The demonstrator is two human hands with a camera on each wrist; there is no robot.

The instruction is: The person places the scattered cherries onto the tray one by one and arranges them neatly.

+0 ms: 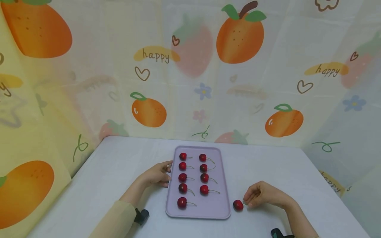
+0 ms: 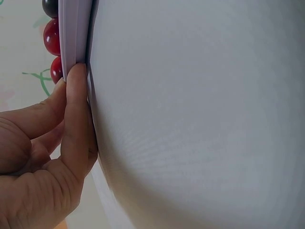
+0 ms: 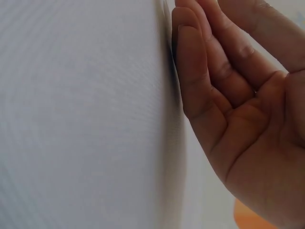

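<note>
On a lilac tray lie several dark red cherries in two columns, their green stems toward the right. My left hand is at the tray's left edge, its fingertips touching the side; in the left wrist view, fingers lie along the tray wall, with cherries showing over the rim. Just right of the tray, one more cherry is on the table. My right hand pinches its stem between thumb and fingertips. In the right wrist view the right hand has its fingers bent and hides that cherry.
The white table reaches back to a fruit-print cloth that hangs behind it and at both sides. Dark wrist-worn devices sit at the left wrist and the right wrist.
</note>
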